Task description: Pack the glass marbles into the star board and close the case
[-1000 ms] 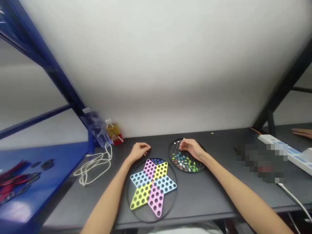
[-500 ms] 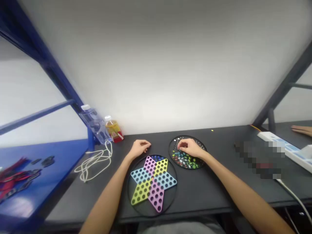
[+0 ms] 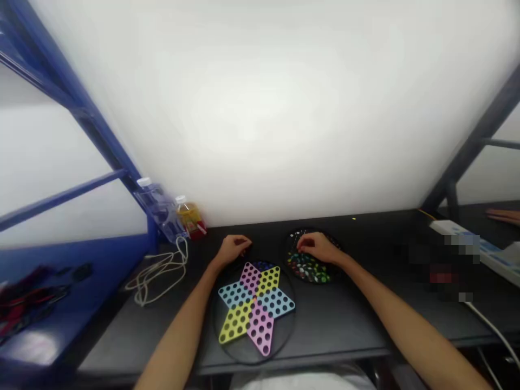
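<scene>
A star-shaped Chinese checkers board [image 3: 255,309] with pink, yellow and blue holed points lies on the dark desk [image 3: 345,325], inside a thin round rim. My left hand [image 3: 234,249] rests loosely curled at the board's far edge, with nothing visible in it. Further right is a round black tray [image 3: 312,244] holding several coloured marbles [image 3: 309,266]. My right hand [image 3: 319,248] is bent down over the tray with its fingers among the marbles. Whether it holds one is hidden.
A clear plastic bottle [image 3: 156,208] and a juice bottle [image 3: 189,219] stand at the back left, with a white cable [image 3: 158,271] coiled nearby. Red cables lie on a blue shelf [image 3: 69,260]. A power strip [image 3: 467,244] and a co-worker's hand [image 3: 504,216] are at the right.
My hands stay in about the same place, the right one still over the tray. The view has shifted slightly, and the co-worker's hand shows less at the right edge.
</scene>
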### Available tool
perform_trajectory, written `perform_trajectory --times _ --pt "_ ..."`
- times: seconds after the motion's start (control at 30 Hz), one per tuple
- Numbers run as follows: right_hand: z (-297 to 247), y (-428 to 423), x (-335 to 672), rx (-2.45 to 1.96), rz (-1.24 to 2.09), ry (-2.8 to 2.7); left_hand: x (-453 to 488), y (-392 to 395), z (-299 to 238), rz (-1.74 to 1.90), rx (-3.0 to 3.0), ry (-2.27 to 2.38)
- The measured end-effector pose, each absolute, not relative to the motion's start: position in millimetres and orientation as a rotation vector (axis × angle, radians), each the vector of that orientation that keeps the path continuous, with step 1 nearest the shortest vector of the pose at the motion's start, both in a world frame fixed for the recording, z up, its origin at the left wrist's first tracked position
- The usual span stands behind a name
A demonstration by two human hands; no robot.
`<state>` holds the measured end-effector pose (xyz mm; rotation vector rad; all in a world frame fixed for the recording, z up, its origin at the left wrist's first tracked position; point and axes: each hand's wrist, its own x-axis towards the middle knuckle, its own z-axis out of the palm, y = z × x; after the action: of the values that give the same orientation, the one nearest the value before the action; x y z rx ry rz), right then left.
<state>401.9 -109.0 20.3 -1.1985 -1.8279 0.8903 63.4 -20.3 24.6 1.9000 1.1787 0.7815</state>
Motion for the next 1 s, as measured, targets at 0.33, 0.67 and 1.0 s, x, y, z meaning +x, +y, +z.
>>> perform_trajectory --times 0.33,0.67,1.0 --pt "25 -110 395 -1.205 0.824 -1.878 63 -20 24 0.768 1.888 1.178" --pt "28 -112 393 -1.223 0.796 -1.913 66 -22 27 0.78 1.874 1.175" --pt "31 -114 394 -1.217 0.813 -1.92 66 -21 26 0.779 1.864 1.184"
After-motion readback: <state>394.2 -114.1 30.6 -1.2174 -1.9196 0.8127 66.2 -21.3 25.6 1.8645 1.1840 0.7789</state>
